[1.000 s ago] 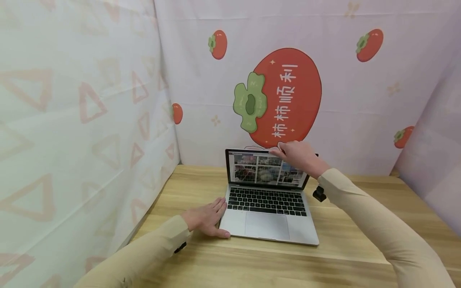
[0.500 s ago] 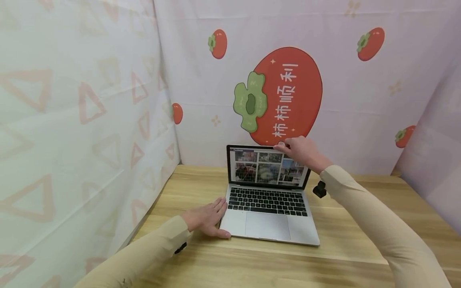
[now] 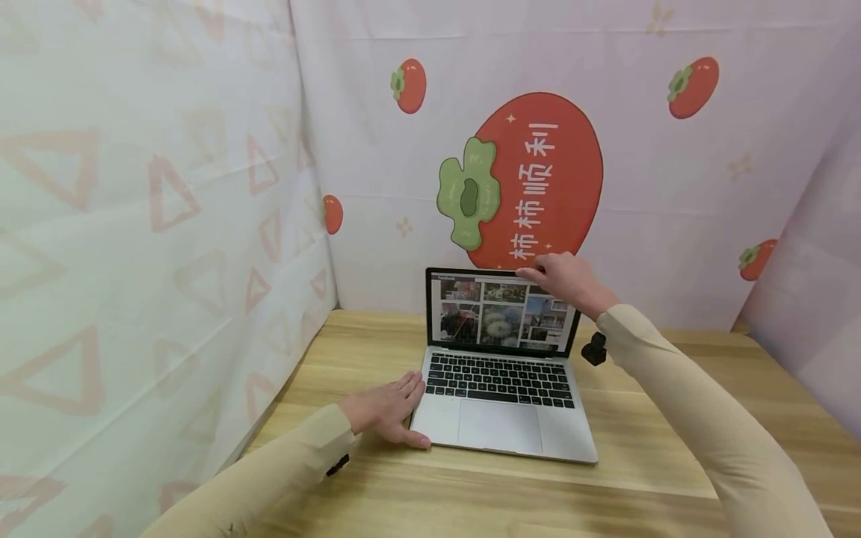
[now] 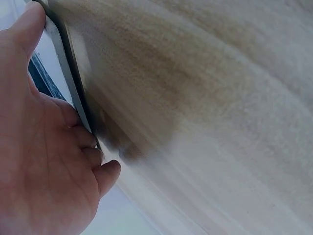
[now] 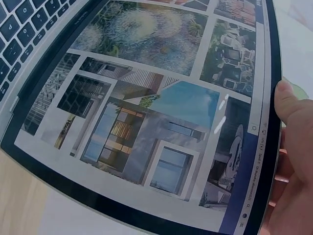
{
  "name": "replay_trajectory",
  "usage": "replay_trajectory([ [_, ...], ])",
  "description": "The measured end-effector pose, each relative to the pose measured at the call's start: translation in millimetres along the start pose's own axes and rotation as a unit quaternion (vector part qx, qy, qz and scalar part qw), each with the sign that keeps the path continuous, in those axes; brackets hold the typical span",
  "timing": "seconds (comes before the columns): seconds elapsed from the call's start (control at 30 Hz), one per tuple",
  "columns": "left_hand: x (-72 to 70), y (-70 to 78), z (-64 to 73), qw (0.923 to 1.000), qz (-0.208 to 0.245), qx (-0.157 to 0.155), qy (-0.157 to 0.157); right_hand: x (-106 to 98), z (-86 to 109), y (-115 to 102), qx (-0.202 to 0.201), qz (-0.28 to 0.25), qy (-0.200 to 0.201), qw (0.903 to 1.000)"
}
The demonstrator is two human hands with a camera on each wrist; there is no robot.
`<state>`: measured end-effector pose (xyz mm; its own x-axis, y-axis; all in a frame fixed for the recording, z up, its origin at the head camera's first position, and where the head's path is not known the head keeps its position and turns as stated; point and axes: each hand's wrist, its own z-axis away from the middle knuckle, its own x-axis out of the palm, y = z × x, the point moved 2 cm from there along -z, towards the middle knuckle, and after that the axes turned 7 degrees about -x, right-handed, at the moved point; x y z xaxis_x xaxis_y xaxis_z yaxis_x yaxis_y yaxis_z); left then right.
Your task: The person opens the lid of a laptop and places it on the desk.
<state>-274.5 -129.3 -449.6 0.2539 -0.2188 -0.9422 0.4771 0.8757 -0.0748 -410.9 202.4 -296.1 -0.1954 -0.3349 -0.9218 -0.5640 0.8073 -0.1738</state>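
Observation:
A silver laptop [image 3: 501, 426] stands open on the table, its keyboard toward me and its lit screen [image 3: 501, 321] raised, with rows of photos on it. My right hand [image 3: 568, 284] grips the screen's top edge right of its middle. In the right wrist view, the thumb [image 5: 286, 100] lies on the front bezel and the fingers reach behind the lid, partly hidden. My left hand [image 3: 385, 409] lies flat on the table against the laptop's left side, fingers extended and thumb at the front corner. The left wrist view has this hand [image 4: 46, 147] along the base's edge.
The wood-grain table [image 3: 471, 493] extends in front and to both sides. Behind the laptop hangs a pale cloth [image 3: 377, 149] printed with persimmons. Another cloth [image 3: 168, 261], with triangles, borders the table on the left. A small black device [image 3: 595, 349] sits at the right wrist.
The laptop's screen has tilted back and stands more upright, its top edge higher. My right hand rose slightly with it. The left hand has stayed in place.

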Motion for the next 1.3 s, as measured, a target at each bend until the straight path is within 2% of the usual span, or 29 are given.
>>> replay_trajectory([
  [0.23,-1.3,1.3,1.2,1.0000,-0.002,-0.002,-0.001,0.7,-5.9,4.5,0.009,-0.015,0.001,0.9998],
  [0.47,3.6,2.6,1.8,0.9998,0.005,-0.016,-0.009,5.5,-12.3,11.9,0.020,-0.030,0.004,0.9994],
  [0.7,1.4,4.5,1.0,0.9999,0.011,-0.008,-0.004,8.0,-8.8,23.6,0.044,-0.028,0.013,0.9986],
  [0.93,-1.3,2.1,-1.0,0.9999,0.005,-0.014,-0.002,9.8,-8.4,34.6,0.078,-0.038,0.034,0.9956],
  [1.3,-0.9,5.9,1.5,0.9999,0.005,-0.011,-0.003,6.9,-3.7,43.9,0.125,-0.074,0.033,0.9888],
])
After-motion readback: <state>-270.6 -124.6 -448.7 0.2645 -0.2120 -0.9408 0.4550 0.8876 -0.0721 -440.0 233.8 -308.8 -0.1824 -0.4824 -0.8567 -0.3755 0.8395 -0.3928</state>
